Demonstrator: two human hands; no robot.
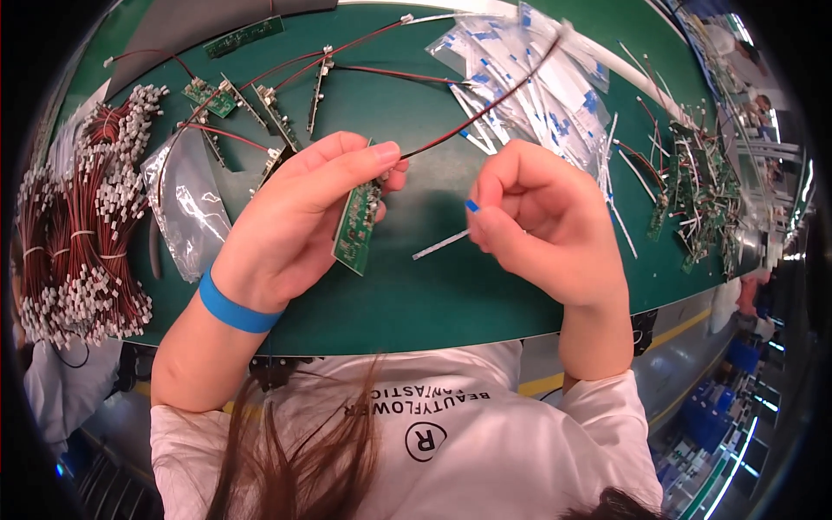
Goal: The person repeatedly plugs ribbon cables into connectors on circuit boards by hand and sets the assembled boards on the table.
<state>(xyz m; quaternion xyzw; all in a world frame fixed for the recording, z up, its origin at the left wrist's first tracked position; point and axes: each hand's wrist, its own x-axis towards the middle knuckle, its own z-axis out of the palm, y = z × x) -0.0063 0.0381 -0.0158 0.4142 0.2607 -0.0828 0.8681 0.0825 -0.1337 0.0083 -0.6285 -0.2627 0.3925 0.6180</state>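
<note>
My left hand [295, 204], with a blue band at its wrist, grips a small green circuit board [354, 236] between thumb and fingers. From the board's upper end a red-and-black wire lead [485, 114] runs up and to the right, its far end blurred. My right hand [559, 225] is closed in a pinch on a narrow white flat ribbon cable [442, 245] with a blue end tab. The cable's pale tip points down and left, apart from the board. Other green boards [210, 97] with wire leads lie beyond my left hand.
Bundles of dark red wires with white connectors [82, 225] are heaped at the left, beside a clear plastic bag [186, 204]. Many white flat cables [529, 82] lie on plastic bags at the far right. A pile of boards [702, 186] sits on the right of the green tabletop [416, 303].
</note>
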